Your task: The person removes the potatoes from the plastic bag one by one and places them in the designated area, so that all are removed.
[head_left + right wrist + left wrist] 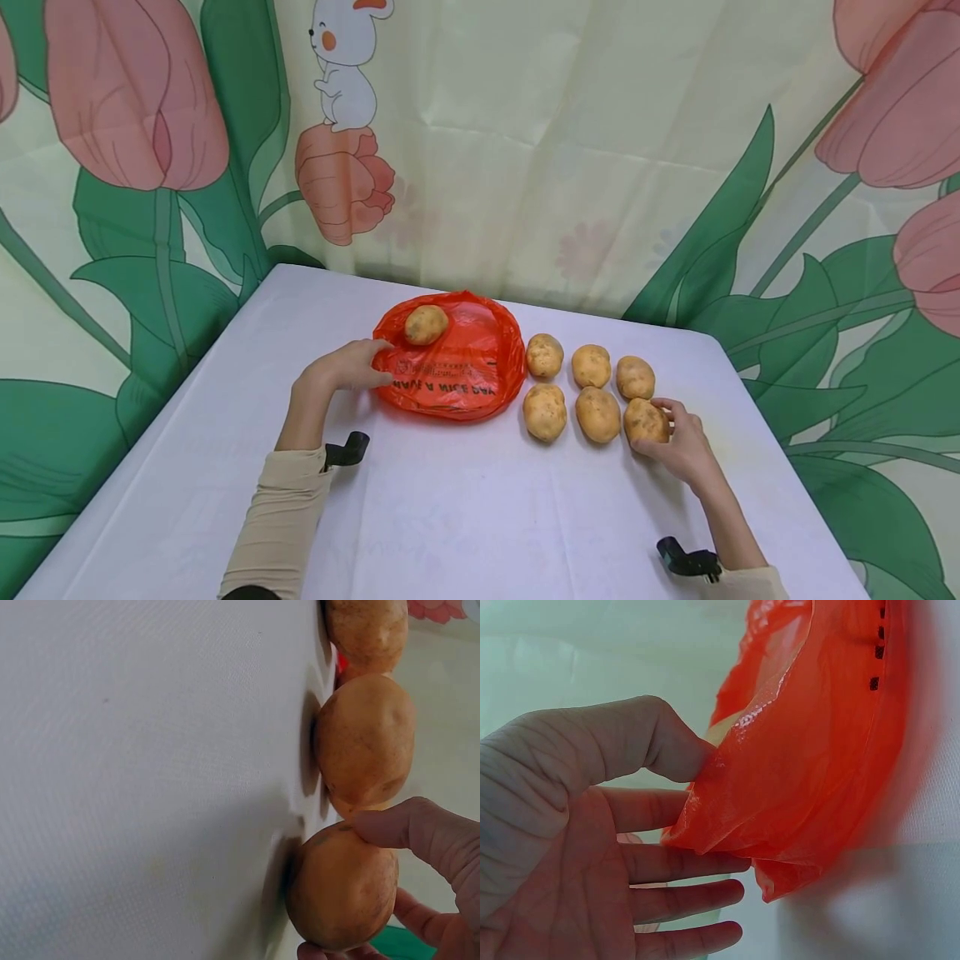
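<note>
A red plastic bag point(450, 400) with dark print lies on the table, with one potato point(426, 325) on its far left part. My left hand point(347, 365) is at the bag's left edge, thumb and fingers apart. In the left wrist view the bag point(802, 772) covers part of the index finger, and the other fingers point(686, 898) extend straight beside it. My right hand point(681, 446) grips the nearest right potato point(647, 422) between thumb and fingers. The right wrist view has this potato point(343, 889) close to the table surface; contact with it is unclear.
Right of the bag, several potatoes point(597, 415) stand in two short rows on the white-covered table point(465, 508). A curtain printed with tulips and a rabbit point(570, 167) hangs behind the table. Black wrist cameras point(686, 558) are strapped near both sleeves.
</note>
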Motion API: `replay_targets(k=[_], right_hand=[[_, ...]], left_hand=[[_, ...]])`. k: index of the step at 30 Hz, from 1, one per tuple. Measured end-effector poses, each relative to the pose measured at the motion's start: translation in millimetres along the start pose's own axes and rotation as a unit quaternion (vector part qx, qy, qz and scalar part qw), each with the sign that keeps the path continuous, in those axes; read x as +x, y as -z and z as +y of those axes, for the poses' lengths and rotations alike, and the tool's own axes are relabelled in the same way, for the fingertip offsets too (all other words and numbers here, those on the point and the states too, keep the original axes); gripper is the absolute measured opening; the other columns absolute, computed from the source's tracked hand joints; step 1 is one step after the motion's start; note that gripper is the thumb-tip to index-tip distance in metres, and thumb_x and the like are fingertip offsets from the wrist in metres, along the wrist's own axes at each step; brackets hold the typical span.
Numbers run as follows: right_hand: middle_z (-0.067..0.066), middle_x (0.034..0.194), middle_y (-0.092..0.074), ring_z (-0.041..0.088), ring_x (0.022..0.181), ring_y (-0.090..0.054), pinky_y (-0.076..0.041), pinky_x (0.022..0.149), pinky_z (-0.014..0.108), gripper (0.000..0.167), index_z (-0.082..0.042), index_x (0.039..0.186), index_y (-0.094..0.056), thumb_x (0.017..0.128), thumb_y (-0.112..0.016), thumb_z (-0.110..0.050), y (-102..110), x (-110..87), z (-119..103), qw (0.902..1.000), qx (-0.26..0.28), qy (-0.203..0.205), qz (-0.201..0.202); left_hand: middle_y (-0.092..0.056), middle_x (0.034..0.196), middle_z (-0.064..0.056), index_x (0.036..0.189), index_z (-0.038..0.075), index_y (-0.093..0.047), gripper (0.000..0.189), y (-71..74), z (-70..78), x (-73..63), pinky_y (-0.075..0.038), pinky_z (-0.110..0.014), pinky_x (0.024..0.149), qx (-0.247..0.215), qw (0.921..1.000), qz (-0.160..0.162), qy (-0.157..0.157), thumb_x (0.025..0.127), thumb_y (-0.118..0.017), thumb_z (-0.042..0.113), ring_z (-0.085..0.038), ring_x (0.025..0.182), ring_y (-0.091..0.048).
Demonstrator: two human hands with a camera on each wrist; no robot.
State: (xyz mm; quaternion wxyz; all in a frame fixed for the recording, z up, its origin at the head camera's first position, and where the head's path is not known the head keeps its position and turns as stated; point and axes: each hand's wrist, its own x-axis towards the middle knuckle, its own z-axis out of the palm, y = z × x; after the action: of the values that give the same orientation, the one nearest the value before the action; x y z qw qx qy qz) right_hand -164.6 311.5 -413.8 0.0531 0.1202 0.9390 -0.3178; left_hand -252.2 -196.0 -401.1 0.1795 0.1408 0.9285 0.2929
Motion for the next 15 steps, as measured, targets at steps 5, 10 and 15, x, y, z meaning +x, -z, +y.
replay_targets(k=[5, 10, 15], right_hand=[[0.037, 0.147, -0.026, 0.052, 0.13, -0.035, -0.04, 0.102, 0.07, 0.086, 0.002, 0.154, -0.026, 0.089, -0.078, -0.017, 1.5, 0.4, -0.7, 1.0, 0.003, 0.007, -0.006], [0.037, 0.148, -0.025, 0.054, 0.134, -0.033, -0.038, 0.104, 0.071, 0.087, 0.002, 0.154, -0.026, 0.088, -0.078, -0.02, 2.8, -0.2, -1.5, 0.9999, 0.002, 0.008, -0.007], [0.038, 0.15, -0.024, 0.054, 0.136, -0.03, -0.037, 0.105, 0.071, 0.09, 0.003, 0.153, -0.027, 0.086, -0.08, -0.027, 3.7, -2.5, -5.2, 0.9997, -0.007, 0.019, 0.015]], left_hand=[[-0.052, 0.145, -0.025, 0.149, -0.003, -0.045, 0.063, -0.4, -0.2, 0.7, -0.042, -0.058, 0.111, -0.002, 1.0, 0.001, 0.002, 0.096, -0.066, 0.024, -0.038, 0.129, -0.049], [-0.052, 0.145, -0.025, 0.149, -0.003, -0.045, 0.063, -0.7, -0.6, 0.4, -0.042, -0.058, 0.111, 0.002, 1.0, 0.002, 0.003, 0.096, -0.066, 0.024, -0.039, 0.131, -0.049], [-0.052, 0.146, -0.025, 0.149, -0.003, -0.045, 0.063, -0.2, -0.3, -0.4, -0.042, -0.058, 0.111, 0.003, 1.0, 0.003, 0.002, 0.096, -0.065, 0.024, -0.04, 0.132, -0.048]])
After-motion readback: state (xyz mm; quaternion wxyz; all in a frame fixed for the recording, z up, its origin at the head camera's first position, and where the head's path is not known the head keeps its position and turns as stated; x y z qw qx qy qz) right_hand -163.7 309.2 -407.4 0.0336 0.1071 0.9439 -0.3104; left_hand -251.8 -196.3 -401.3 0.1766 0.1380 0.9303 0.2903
